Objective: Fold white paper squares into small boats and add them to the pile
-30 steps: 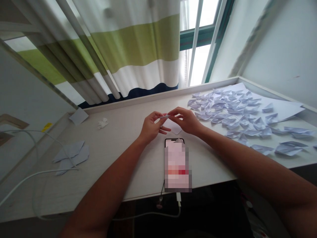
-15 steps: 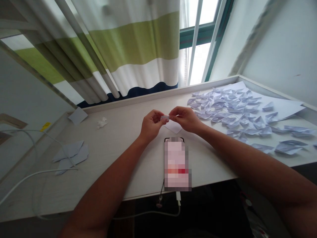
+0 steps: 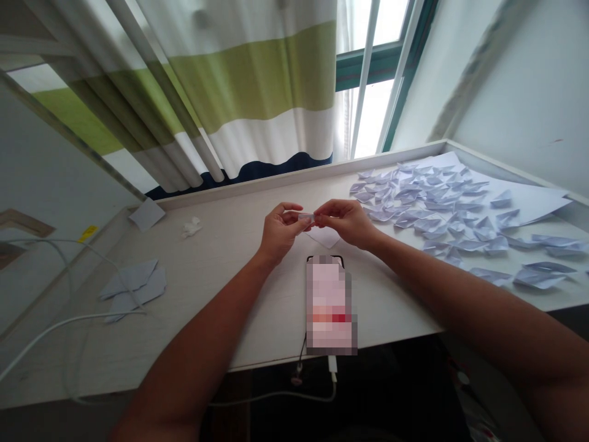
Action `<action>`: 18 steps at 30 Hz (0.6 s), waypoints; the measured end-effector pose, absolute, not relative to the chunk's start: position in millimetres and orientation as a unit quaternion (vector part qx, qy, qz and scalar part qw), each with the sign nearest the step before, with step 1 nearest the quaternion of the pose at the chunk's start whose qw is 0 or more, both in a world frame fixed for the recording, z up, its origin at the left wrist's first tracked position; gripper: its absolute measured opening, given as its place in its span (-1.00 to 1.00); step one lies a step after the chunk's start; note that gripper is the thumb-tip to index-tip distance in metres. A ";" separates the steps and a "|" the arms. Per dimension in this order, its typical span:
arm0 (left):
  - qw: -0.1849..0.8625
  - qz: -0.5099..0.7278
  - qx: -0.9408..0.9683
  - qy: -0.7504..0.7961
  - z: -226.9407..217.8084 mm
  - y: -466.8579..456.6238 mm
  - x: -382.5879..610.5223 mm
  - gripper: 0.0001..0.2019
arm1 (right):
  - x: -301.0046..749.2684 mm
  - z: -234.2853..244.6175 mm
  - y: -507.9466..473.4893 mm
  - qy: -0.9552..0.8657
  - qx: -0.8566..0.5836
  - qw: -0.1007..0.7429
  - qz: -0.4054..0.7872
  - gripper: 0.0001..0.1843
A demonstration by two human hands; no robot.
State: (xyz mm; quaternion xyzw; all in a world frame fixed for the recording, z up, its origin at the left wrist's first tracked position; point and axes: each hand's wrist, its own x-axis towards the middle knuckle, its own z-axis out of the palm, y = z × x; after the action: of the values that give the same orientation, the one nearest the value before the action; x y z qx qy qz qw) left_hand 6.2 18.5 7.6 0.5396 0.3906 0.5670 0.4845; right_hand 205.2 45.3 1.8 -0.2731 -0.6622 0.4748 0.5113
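Note:
A small folded piece of white paper (image 3: 305, 217) is pinched between my two hands above the desk. My left hand (image 3: 281, 230) holds its left end with thumb and fingers, the index finger partly raised. On its right end, my right hand (image 3: 346, 222) grips with thumb and fingertips. The exact folds are too small to make out. Just below my hands a flat sheet of white paper (image 3: 326, 236) lies on the desk, its upper part hidden by them. Many folded paper boats (image 3: 427, 196) are spread to the right of my right hand.
A phone (image 3: 326, 288) with a blurred screen lies in front of me, a cable plugged in. At left are stacked paper sheets (image 3: 133, 285), a crumpled tissue (image 3: 191, 228), a paper square (image 3: 147, 214) and white cables (image 3: 69, 325). Larger sheets (image 3: 524, 190) lie back right.
My left index finger has lifted slightly away from the folded paper. Both hands stay in nearly the same place; the whole view has shifted a little.

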 end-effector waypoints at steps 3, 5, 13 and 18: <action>0.471 0.568 0.546 0.397 7.9 18.5 5.5 -0.50 | 206.2 3.0 45.1 -0.650 -0.273 0.488 0.515 -0.63; 0.453 0.570 0.561 0.394 8.1 18.2 5.3 -0.52 | 208.0 3.0 46.0 -0.629 -0.273 0.468 0.558 -0.56; 0.434 0.558 0.591 0.388 11.8 15.0 6.0 -0.62 | 215.3 0.6 50.1 -0.644 -0.297 0.410 0.574 -0.48; 0.446 0.560 0.582 0.385 12.5 16.2 6.1 -0.49 | 216.0 4.3 48.4 -0.676 -0.302 0.415 0.529 -0.53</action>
State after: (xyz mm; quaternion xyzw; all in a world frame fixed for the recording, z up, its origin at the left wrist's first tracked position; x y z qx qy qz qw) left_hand 6.1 16.2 12.5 0.5820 0.3852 0.5603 0.4460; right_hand 216.0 48.4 4.3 -0.3024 -0.6762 0.5285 0.4147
